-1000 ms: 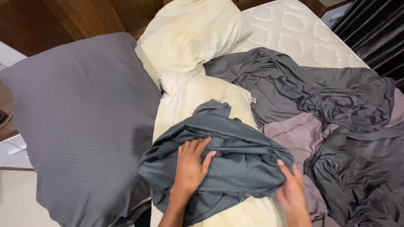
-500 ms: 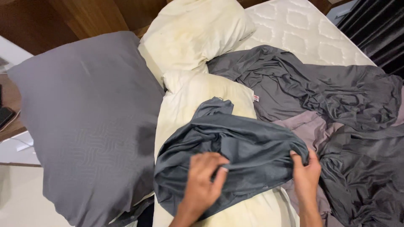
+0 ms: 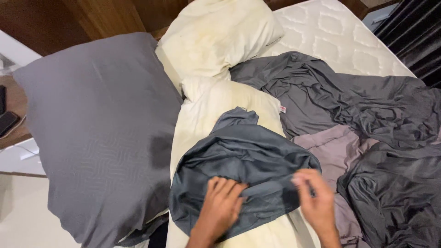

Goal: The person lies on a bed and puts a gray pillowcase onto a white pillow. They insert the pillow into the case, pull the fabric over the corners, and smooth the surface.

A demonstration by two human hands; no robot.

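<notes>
A dark grey pillowcase is seen bunched on top of a bare cream pillow, which lies lengthwise on the bed. The left hand is pressed into the lower fold of the pillowcase, its fingers curled into the cloth and gripping it. The right hand is held at the pillowcase's right edge, blurred; its fingers are bent toward the fabric rim, but whether the cloth is actually pinched cannot be told.

A second bare cream pillow is seen further up the bed, touching the top of the first. To the left, a large pillow in a grey textured case is propped beside the cream pillow, with a darker patch on its right side. To the right, a rumpled dark grey sheet is spread over the quilted white mattress, and a mauve blanket shows between its folds, just beside the right hand. At the far left edge, a wooden desk carries a dark phone. A wooden headboard runs along the top.
</notes>
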